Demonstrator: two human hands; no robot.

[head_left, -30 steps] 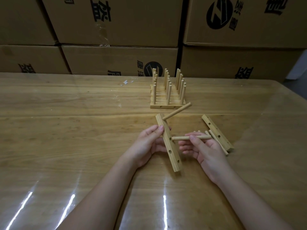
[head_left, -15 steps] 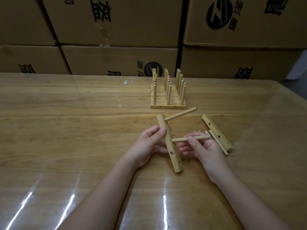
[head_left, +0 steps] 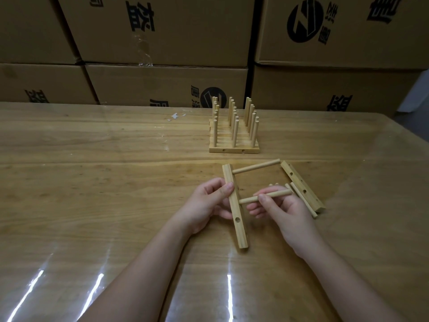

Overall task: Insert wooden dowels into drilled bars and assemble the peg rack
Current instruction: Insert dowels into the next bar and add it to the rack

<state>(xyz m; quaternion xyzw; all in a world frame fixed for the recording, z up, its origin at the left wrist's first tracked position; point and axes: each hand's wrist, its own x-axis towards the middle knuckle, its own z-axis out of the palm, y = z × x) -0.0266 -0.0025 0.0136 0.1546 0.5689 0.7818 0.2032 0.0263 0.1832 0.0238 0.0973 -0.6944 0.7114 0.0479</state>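
A: Counts first. Loose bars?
B: Two. One pale square-edged wooden bar with drilled holes (head_left: 241, 231) sits mid-table between both hands, running far to near. The left hand (head_left: 206, 203) pinches it at mid-length, thumb on top and fingers curled behind. A second drilled wooden bar (head_left: 299, 184) lies flat on the table to the right.
A: Dowels?
B: Two at the held bar. One smooth round wooden dowel (head_left: 255, 166) sticks out of the far-end hole, and its free tip is near the lying bar's far end. The right hand (head_left: 287, 214) pinches a second round dowel (head_left: 248, 200) between thumb and fingertips. Its tip meets the bar's face near the middle; how deep it sits cannot be told. One empty round hole shows below it.
A: Spares?
B: A few loose dowels (head_left: 303, 199) lie between the right hand and the lying bar. They are partly hidden, so no firm count.
A: Anything finished?
B: One assembled peg rack (head_left: 234, 149) farther back. It has a flat base of bars, upright pegs in three rows and two side holes on the front edge.
A: Surroundings?
B: One grainy wooden table under glossy clear film (head_left: 92, 182) and one white paper scrap (head_left: 176, 116). Six brown cardboard boxes with black print (head_left: 162, 31) are stacked behind.
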